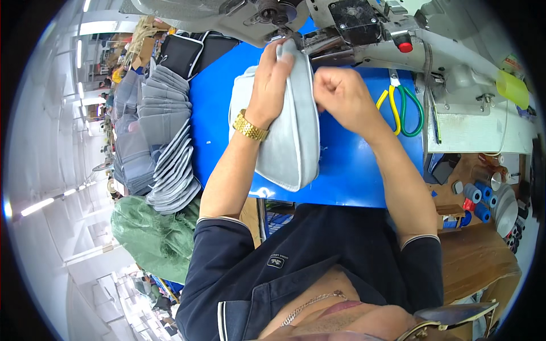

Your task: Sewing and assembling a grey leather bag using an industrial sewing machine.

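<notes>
A light grey padded fabric piece (pixel 293 133) with piped edges lies at the sewing machine (pixel 273 14), its upper end under the machine head. My left hand (pixel 272 79), with a gold watch on the wrist, grips that upper end, fingers along its left side and thumb over it. Just right of the piece's edge, my right hand (pixel 341 96) is closed with its fingers curled in. What those fingers hold, if anything, is hidden.
The blue work surface (pixel 352 176) lies beneath. Scissors (pixel 401 111) with yellow and green handles rest at the right. Stacked grey fabric pieces (pixel 165 113) stand left, above a green sack (pixel 151 233). Thread spools (pixel 480 202) sit lower right. A red button (pixel 404 48) is on the machine.
</notes>
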`<state>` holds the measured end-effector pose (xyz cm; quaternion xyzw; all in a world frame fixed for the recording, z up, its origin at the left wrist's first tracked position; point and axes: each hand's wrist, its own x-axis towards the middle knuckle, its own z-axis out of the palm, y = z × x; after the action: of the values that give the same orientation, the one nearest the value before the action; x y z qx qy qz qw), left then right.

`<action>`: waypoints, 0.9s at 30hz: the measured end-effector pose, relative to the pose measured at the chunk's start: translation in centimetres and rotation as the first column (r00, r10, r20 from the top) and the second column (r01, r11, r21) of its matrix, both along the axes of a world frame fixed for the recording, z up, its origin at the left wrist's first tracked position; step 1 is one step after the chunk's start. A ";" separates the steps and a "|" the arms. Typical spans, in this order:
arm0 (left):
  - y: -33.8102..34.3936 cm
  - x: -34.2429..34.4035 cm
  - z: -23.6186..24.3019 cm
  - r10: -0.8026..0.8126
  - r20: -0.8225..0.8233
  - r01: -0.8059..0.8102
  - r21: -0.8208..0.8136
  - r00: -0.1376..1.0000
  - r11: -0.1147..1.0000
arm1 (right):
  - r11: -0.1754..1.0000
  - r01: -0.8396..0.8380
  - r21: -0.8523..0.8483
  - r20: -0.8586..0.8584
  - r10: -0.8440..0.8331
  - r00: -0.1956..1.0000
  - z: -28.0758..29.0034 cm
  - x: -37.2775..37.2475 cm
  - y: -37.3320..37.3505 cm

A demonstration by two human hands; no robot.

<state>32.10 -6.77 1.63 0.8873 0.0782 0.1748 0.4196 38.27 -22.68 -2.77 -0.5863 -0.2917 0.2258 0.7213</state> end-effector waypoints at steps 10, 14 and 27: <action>-0.7 0.4 2.3 0.107 -0.068 -0.110 -0.048 0.992 0.993 | 0.992 -0.121 0.028 -0.130 0.124 0.984 -0.5 -0.8 -1.4; -6.0 -5.5 7.4 -0.218 0.113 0.134 0.500 0.970 0.856 | 0.995 -0.069 0.069 -0.098 0.075 0.992 -0.9 -0.4 -0.9; -8.7 -7.7 8.9 -0.065 -0.092 0.111 0.904 0.994 0.413 | 0.980 -0.200 -0.014 -0.154 0.195 0.969 0.0 -4.1 -4.9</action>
<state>24.39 -15.47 10.56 0.9796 -0.0660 0.1482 -0.1187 34.12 -27.59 -2.80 -0.5460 -0.2895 0.3448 0.7065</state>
